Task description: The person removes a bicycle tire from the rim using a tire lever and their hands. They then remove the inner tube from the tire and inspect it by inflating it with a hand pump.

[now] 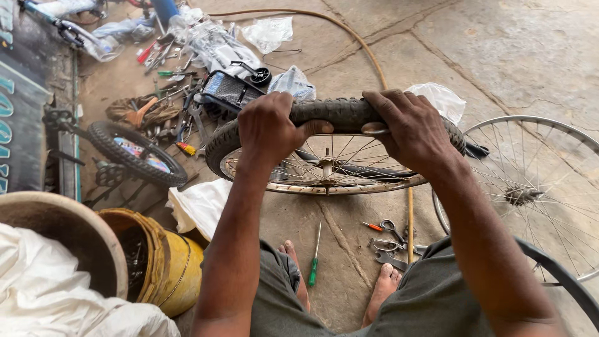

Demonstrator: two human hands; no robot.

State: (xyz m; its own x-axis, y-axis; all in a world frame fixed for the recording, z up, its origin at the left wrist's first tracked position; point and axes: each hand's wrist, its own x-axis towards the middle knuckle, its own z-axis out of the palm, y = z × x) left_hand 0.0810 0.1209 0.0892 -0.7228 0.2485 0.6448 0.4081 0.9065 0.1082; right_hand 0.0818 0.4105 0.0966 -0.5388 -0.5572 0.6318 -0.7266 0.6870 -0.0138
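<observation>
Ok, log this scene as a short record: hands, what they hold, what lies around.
left hand: grips the tyre from above
right hand: grips the same tyre, fingers over its top
wheel: rim and spokes under the tyre, held over the concrete floor
bare wheel: no tyre, on the floor by the right arm
small wheel: tyre on, off to the left
screwdriver: green handle, between the feet
spanners: near the right foot
yellow bucket: lower left
</observation>
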